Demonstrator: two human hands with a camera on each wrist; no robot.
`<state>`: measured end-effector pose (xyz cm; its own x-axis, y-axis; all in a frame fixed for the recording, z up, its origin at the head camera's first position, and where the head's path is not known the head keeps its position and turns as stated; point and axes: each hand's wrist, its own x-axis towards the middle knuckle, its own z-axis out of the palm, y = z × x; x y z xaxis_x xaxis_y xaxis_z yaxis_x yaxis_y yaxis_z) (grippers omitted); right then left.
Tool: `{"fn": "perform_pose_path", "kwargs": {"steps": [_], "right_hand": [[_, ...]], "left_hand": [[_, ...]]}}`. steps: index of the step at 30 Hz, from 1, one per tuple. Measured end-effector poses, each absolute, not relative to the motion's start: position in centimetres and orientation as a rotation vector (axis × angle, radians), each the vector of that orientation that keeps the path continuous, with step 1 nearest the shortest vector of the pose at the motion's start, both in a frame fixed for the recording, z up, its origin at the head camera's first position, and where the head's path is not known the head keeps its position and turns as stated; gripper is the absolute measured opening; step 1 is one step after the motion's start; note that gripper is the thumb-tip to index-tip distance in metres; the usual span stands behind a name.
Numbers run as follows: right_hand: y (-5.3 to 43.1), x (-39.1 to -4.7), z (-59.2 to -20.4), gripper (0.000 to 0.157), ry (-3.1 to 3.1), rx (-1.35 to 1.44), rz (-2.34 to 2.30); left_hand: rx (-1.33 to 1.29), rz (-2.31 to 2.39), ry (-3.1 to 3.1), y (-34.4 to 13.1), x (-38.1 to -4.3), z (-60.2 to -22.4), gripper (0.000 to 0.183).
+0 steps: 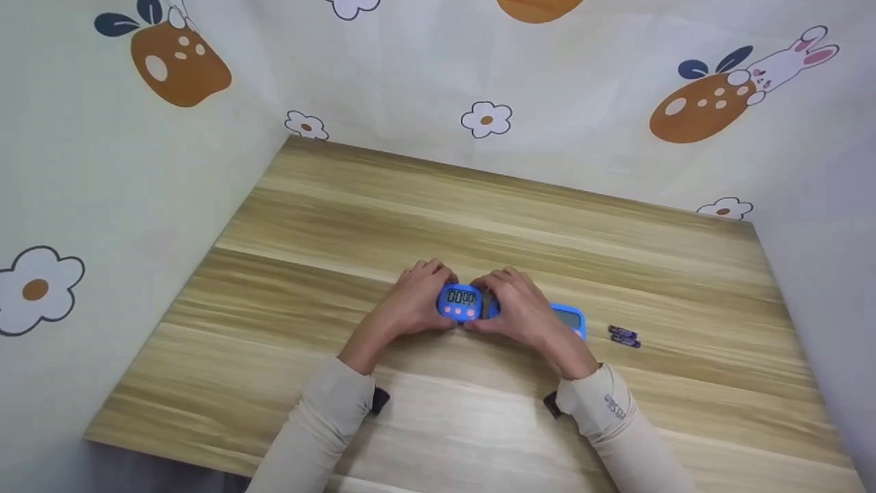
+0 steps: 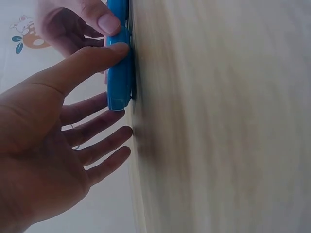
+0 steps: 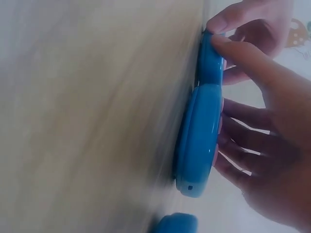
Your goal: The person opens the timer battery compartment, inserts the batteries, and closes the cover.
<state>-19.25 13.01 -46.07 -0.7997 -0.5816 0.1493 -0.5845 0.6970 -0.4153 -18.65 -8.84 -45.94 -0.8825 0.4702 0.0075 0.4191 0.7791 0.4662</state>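
A small blue digital timer [image 1: 460, 303] with pink buttons and digits on its display lies between both hands on the table. My left hand [image 1: 419, 299] pinches its left side between thumb and fingers. From the other side my right hand [image 1: 521, 306] grips the same timer, its thumb [image 3: 238, 51] on the near edge. A second blue timer [image 3: 199, 136] sits right beside the first, under my right palm and mostly hidden in the head view. Further right, a third blue timer [image 1: 569, 320] shows partly behind my right wrist.
Two small dark batteries [image 1: 623, 335] lie side by side on the wood-grain table [image 1: 342, 205], right of the timers. A pale printed cloth wall [image 1: 397, 75] rises along the table's back and sides.
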Motion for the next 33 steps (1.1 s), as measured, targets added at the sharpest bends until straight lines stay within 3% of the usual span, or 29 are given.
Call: {"fn": "perform_pose_path", "kwargs": {"steps": [5, 11, 20, 25, 33], "right_hand": [[15.9, -18.3, -45.7, 0.073, -2.847, 0.962, 0.75], [19.8, -17.5, -45.6, 0.071, -2.907, 0.864, 0.674], [20.7, -17.7, -45.8, 0.06, -2.97, 0.852, 0.685], [21.5, -17.2, -45.5, 0.057, -2.826, 0.86, 0.822], [23.6, -13.3, -43.4, 0.068, -2.583, 0.811, 1.306]], "left_hand": [[0.72, 0.658, 2.914, -7.6, -18.1, -45.2, 0.08], [0.893, 0.543, 2.891, -4.3, -18.4, -44.6, 0.075], [0.915, 0.411, 2.865, -1.5, -19.2, -45.3, 0.066], [0.924, 0.632, 2.918, -1.3, -18.5, -44.6, 0.065], [1.059, 1.375, 2.68, -0.9, -15.9, -43.9, 0.067]]}}
